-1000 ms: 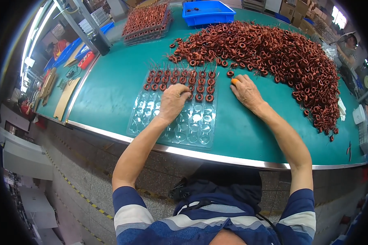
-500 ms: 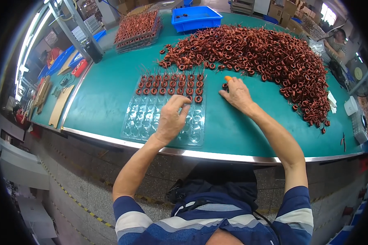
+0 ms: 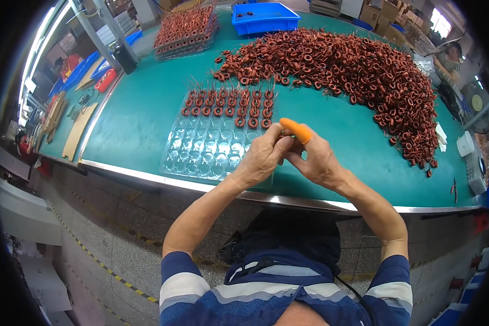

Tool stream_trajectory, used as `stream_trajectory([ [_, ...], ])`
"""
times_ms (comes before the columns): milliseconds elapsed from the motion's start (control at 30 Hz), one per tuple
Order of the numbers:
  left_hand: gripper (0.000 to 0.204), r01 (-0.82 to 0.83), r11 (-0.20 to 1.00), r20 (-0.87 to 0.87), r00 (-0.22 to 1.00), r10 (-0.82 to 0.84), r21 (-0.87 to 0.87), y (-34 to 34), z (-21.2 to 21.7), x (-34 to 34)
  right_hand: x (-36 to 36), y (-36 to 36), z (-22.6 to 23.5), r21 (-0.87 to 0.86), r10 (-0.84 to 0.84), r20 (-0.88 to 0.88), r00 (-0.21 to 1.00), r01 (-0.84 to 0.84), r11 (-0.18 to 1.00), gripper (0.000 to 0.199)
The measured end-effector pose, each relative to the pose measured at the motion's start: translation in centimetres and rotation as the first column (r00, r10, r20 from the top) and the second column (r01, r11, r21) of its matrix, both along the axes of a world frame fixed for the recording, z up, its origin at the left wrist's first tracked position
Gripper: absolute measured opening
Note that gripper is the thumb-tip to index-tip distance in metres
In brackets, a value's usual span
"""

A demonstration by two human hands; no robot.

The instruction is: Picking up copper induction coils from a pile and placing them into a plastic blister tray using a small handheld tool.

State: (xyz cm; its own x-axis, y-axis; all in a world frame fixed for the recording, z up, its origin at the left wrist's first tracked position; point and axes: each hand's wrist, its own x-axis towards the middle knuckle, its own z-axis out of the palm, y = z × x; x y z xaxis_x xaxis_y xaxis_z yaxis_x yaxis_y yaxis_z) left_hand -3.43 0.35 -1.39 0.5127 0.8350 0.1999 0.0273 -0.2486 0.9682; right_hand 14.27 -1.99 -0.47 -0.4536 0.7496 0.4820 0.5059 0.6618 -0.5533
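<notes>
Both hands have left the table and come together above the near edge of the clear blister tray (image 3: pixel 212 149); half a second ago the left hand lay on the tray and the right rested by the coils. Now the left hand (image 3: pixel 262 157) curls its fingers closed around the right hand's (image 3: pixel 318 160) raised digit, pinching at the orange rubber finger cot (image 3: pixel 296 130) that caps it. The right hand's other fingers are folded in; whether any coil sits between the hands cannot be told. So the loading of coils is paused while the cot is handled, judging by this grip. The tray's far rows, at twelve o'clock from the hands, hold copper-wound toroid coils (image 3: pixel 231 106); the near pockets are bare. The big coil heap (image 3: pixel 353 65) sweeps from twelve to two o'clock across the green table (image 3: pixel 141 114).
</notes>
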Motion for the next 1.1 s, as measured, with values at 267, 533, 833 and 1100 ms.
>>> stream_trajectory([
  [267, 0.025, 0.061, 0.953, 0.245, 0.969, 0.014, -0.296, -0.6, -1.1, -0.1, -0.1, -1.8, -0.4, -0.584, -0.311, -0.552, 0.774, -0.093, 0.806, 0.034],
  [533, 0.032, 0.132, 0.987, 0.158, 0.980, -0.117, -0.088, -2.2, 0.3, -1.2, -0.6, -2.6, -0.1, -0.632, -0.332, -0.683, 0.650, -0.299, 0.715, 0.025],
  [833, 0.026, -0.350, 0.852, 0.033, 0.930, 0.367, 0.389, -2.8, -0.5, 0.7, -1.2, -3.5, 0.3, 0.539, -0.260, -0.103, 0.960, 0.274, 0.796, 0.014],
  [1100, 0.021, 0.020, 0.993, 0.301, 0.954, 0.016, -0.117, -3.3, 0.3, 0.6, -0.6, -4.4, -0.1, -0.258, -0.366, -0.518, 0.773, 0.267, 0.929, 0.016],
])
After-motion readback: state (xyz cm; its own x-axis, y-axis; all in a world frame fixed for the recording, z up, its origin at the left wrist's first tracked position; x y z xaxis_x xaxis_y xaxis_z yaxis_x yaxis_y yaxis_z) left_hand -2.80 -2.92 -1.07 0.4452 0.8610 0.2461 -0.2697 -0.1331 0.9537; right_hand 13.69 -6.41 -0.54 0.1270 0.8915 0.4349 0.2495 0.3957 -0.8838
